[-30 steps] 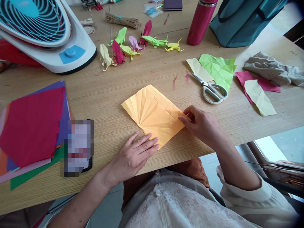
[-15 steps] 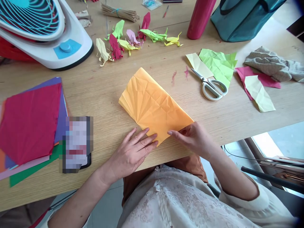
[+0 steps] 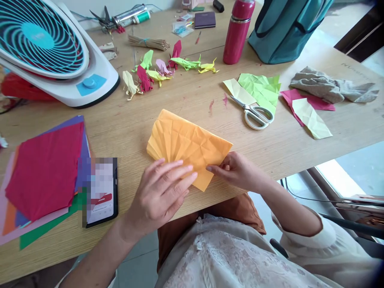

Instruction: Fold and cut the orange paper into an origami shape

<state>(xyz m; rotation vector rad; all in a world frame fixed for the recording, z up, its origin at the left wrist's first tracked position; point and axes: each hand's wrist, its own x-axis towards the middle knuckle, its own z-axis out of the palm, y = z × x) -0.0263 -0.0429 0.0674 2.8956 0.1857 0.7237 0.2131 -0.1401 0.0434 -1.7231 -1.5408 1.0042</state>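
A creased orange paper sheet (image 3: 187, 142) lies folded over on the wooden table (image 3: 138, 120) near its front edge. My left hand (image 3: 160, 192) rests on the sheet's near left part with its fingers spread and stretched flat. My right hand (image 3: 237, 171) pinches the sheet's near right edge between thumb and fingers. Fan-like crease lines run across the paper's left half.
A stack of coloured paper (image 3: 42, 172) and a phone (image 3: 102, 192) lie at the left. Behind are a fan (image 3: 54, 52), several folded paper figures (image 3: 159, 70), scissors (image 3: 255, 114), paper scraps (image 3: 264, 90), a red bottle (image 3: 238, 32), a teal bag (image 3: 285, 28) and a grey cloth (image 3: 330, 88).
The right hand has brought the sheet's right corner toward me, folding the paper over. The left hand has shifted further onto the sheet. The view has tilted up a little.
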